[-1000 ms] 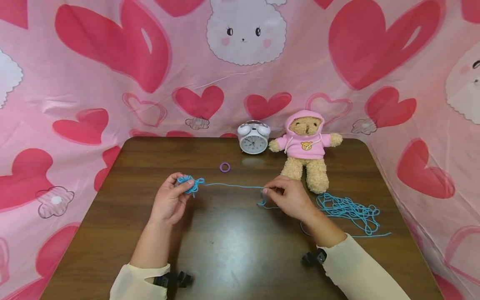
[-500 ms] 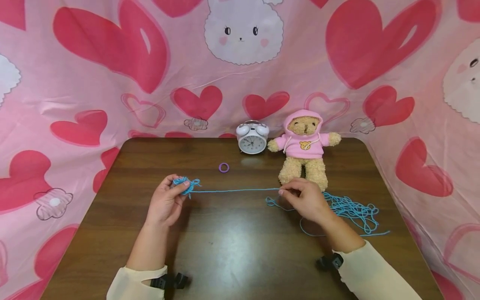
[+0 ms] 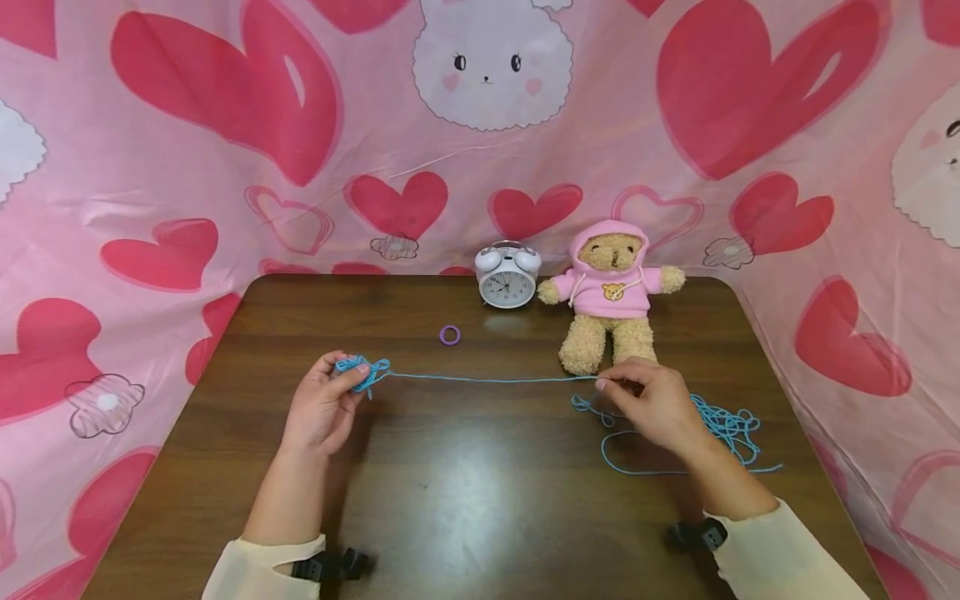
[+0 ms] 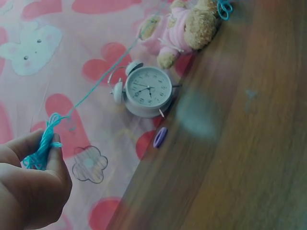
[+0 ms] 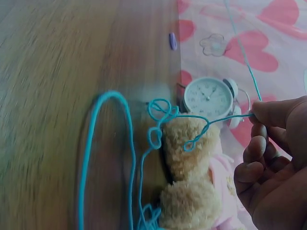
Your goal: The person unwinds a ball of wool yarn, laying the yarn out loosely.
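Note:
My left hand (image 3: 322, 408) pinches a small bundle of light-blue yarn (image 3: 352, 375) between thumb and fingers, loops poking out past the thumb. The same bundle (image 4: 43, 148) shows up close in the left wrist view. From it a single strand (image 3: 480, 381) runs nearly straight across to my right hand (image 3: 656, 408), whose thumb and forefinger pinch it. Below those fingertips, in the right wrist view, the yarn hangs on in slack, kinked loops (image 5: 163, 112). A loose heap of yarn (image 3: 727, 425) lies on the table behind the right hand, partly hidden by it.
A teddy bear (image 3: 611, 292) in a pink hoodie sits at the back right, close behind the right hand. Beside it stands a white alarm clock (image 3: 507, 277). A purple ring (image 3: 449, 335) lies on the brown table (image 3: 465, 500). Pink heart-patterned cloth (image 3: 405, 100) hangs behind.
My right hand has moved to the right and the left hand slightly left, so the strand between them has grown longer. The slack loops by the right hand have shifted right.

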Motion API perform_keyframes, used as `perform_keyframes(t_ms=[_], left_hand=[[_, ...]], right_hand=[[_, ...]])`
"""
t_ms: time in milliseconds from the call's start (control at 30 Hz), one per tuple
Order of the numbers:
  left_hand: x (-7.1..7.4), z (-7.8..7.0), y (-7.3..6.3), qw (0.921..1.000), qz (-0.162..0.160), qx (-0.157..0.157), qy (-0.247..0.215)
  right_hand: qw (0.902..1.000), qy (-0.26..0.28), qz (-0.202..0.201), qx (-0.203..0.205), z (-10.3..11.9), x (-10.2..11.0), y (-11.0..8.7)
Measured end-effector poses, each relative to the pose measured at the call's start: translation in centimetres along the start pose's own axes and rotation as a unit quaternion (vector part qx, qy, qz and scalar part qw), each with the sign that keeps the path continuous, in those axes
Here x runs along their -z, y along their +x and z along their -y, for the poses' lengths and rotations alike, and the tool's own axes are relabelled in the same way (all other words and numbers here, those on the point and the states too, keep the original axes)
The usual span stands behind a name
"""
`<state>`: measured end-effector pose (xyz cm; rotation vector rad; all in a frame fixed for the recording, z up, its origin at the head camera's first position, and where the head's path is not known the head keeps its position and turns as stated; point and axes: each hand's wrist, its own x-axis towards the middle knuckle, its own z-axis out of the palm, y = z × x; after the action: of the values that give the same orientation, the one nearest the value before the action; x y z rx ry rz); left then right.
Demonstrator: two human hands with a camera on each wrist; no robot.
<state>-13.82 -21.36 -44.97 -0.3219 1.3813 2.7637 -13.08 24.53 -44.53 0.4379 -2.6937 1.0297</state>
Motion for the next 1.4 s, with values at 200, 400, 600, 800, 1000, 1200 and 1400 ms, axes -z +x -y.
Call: perform_keyframes(t_ms=[200,400,600,800,1000,1200,1400], left_hand=[[0.7,-0.2,-0.2,1.0,-0.001,-0.004,0.006],[1.2,-0.3,-0.3,0.9999,-0.005,-0.01,-0.002],[1.5,-0.4,-0.4,0.9999,-0.008,-0.011,-0.001],[1.8,-0.5,-0.5,0.9999,-0.007,-0.012,-0.004],[2.6,-0.7,-0.6,0.9997,-0.013,-0.016,-0.017],[3.1,-1.0,-0.7,0.9995,-0.018,-0.018,-0.021],[3.5,-1.4,-0.8,0.9992,-0.023,-0.021,-0.025]], right_hand=[[0.9998,-0.014,-0.011,-0.005,-0.7,1.1,-0.6],[0.9989,-0.03,-0.034,-0.007,-1.6,2.4,-1.2],[0.9972,-0.049,-0.052,-0.024,-2.7,3.9,-2.0],[0.9951,-0.071,-0.055,-0.042,-3.7,5.6,-3.0],[0.9911,-0.092,-0.056,-0.078,-4.9,7.2,-3.9],[0.9892,-0.091,-0.068,-0.093,-6.4,8.3,-4.8],[0.9859,-0.082,-0.085,-0.119,-7.5,9.3,-5.7]])
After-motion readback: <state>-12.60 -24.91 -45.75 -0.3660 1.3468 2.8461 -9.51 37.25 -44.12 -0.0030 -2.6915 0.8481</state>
